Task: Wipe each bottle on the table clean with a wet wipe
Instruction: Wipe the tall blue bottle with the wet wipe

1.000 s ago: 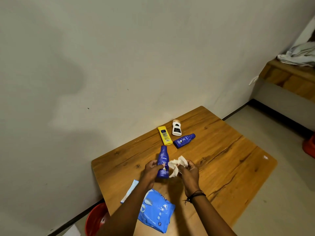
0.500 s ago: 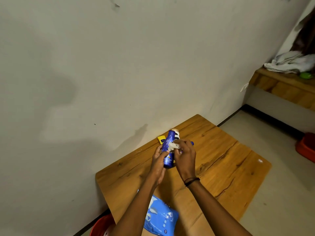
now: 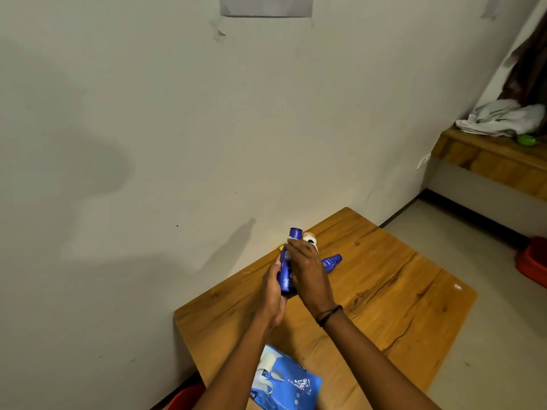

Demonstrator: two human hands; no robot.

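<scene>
I held the blue bottle (image 3: pixel 285 273) upright above the worktop (image 3: pixel 384 306), its cap towards the wall. My left hand (image 3: pixel 273 291) gripped its lower half from the left, fingers curled round the body. My right hand (image 3: pixel 307 276) lay over the upper half, fingers bent round it just below the cap and pressing the wet wipe (image 3: pixel 291 239) against it. Only a white sliver of the wipe showed at my fingertips; the rest was hidden under the hand.

Behind my hands, near the wall, a white bottle (image 3: pixel 310 240) peeked out. A second blue bottle (image 3: pixel 331 261) lay on its side just right of it, and a yellow corner (image 3: pixel 281 248) showed at the left. The blue wipes pack (image 3: pixel 284 380) lay at the worktop's near edge, under my left forearm. A dark band (image 3: pixel 328 315) circled my right wrist.
</scene>
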